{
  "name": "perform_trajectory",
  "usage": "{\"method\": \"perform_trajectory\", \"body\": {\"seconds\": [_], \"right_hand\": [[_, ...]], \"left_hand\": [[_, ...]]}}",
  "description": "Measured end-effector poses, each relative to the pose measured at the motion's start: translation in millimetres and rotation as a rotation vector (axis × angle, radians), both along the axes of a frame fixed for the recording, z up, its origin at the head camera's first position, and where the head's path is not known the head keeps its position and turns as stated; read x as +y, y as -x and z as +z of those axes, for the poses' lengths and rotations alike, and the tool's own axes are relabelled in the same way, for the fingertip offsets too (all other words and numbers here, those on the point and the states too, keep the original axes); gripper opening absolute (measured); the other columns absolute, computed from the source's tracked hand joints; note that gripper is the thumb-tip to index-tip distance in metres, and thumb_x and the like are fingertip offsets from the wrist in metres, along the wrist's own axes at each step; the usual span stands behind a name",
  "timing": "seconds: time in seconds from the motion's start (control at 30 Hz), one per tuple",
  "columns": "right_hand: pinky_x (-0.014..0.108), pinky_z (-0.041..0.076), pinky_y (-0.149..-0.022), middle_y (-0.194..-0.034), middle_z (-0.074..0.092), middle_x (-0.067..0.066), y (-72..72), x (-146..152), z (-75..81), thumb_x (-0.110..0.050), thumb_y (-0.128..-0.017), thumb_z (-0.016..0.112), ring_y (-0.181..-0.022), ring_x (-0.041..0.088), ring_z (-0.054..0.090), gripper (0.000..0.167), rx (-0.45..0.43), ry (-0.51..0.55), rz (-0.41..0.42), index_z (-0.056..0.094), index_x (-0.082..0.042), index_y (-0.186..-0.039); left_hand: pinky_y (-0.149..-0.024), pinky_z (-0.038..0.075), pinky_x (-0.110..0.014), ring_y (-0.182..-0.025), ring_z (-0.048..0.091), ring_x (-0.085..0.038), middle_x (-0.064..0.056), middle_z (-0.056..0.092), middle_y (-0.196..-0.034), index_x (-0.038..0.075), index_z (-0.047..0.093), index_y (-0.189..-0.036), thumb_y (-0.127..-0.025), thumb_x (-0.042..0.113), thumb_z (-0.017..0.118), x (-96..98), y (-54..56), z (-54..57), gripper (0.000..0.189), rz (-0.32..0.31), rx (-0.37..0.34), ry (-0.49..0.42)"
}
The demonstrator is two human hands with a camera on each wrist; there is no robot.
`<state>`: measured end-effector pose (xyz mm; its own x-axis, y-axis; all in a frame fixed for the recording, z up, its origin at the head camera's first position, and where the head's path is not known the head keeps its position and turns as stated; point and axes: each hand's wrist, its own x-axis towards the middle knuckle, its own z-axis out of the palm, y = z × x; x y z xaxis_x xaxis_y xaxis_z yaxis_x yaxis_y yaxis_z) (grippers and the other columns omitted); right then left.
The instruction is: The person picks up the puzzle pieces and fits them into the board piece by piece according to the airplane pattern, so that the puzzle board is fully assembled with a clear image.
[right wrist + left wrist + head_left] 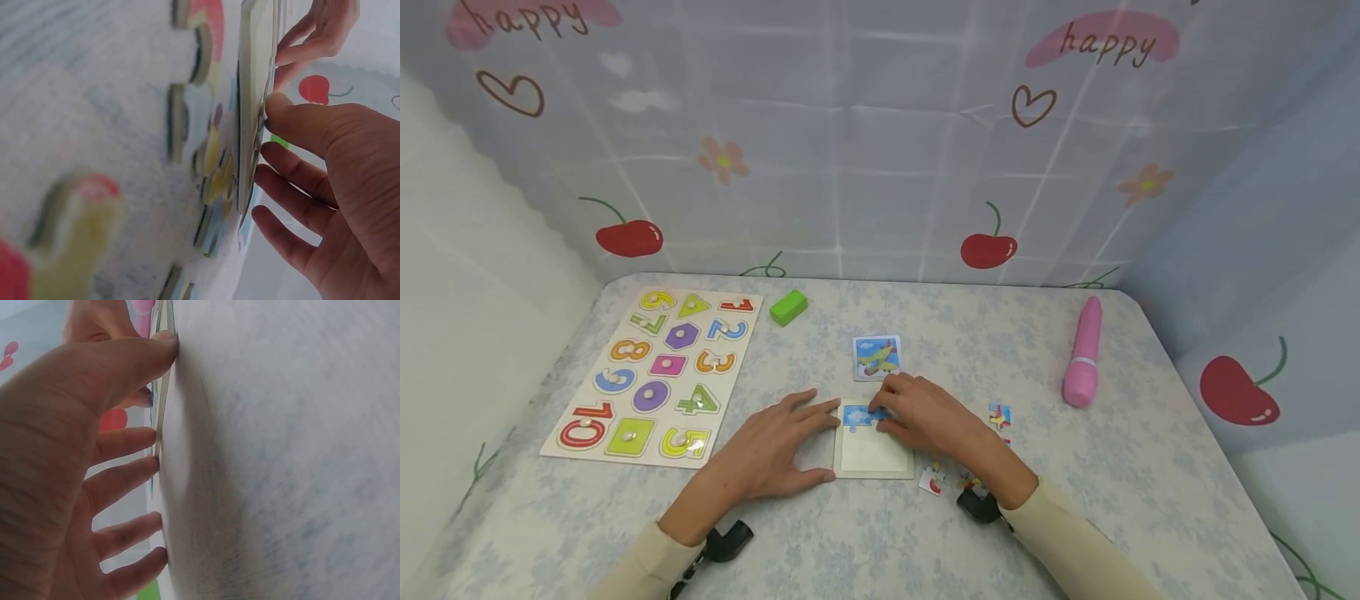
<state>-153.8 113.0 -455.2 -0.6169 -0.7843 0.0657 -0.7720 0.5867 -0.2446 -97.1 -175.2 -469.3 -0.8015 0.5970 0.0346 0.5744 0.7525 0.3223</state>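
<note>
Pale sleeves (1090, 550) stretched toward a shallow puzzle tray (876, 458)

The left hand (772, 450) is laid open with spread fingers, its thumb and nearest fingertips set against the tray's left edge. A blue puzzle piece (877, 416) is pinched between the thumb and curled fingers of the right hand (928, 414), at the upper part of the recess; whether it is fully seated cannot be told, since it is partly covered.

The pieces can be judged light and stiff, probably thick board or thin wood, as flat cut sides are shown in the right wrist view. They are best gripped by opposite side edges; the narrow tabs might be chipped if forced. The tray, likely light too, could easily be slid on the table (1157, 450), so it is best steadied at its rim.

The tray is cream and squarish; blue sky with white cloud is printed along its filled top, while the lower recess is bare. Loose pieces (932, 481) in red, white, yellow and blue are scattered to its right. Beyond the tray, a picture card (877, 358) is printed with an airplane; farther out, a green block (788, 308) and a number board (658, 364) are placed leftward
</note>
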Motion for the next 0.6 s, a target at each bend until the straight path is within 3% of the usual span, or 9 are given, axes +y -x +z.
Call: {"method": "perform_trajectory", "body": {"seconds": [0.27,0.6], "right_hand": [[0.041,0.056,-0.1,-0.12,0.07,0.002,-1.5,5.3,7.7,-0.024,-0.1,0.079,-0.112,0.021,0.067,0.029,-0.018,0.0,-0.023,0.077,-0.012,-0.127],[0.042,0.058,-0.097,-0.124,0.07,0.003,1.4,27.6,13.2,-0.022,-0.1,0.08,-0.112,0.023,0.067,0.033,-0.039,0.022,-0.105,0.075,-0.013,-0.131]], "left_hand": [[-0.106,0.054,-0.061,-0.155,0.043,-0.035,0.005,0.049,-0.166,0.024,0.066,-0.147,-0.09,0.061,0.081,0.8,-0.6,-0.1,0.069,0.002,-0.005,-0.003],[-0.104,0.054,-0.061,-0.154,0.044,-0.035,0.006,0.05,-0.166,0.024,0.066,-0.146,-0.089,0.061,0.081,1.9,-1.5,-0.5,0.069,0.014,0.004,0.009]]}}
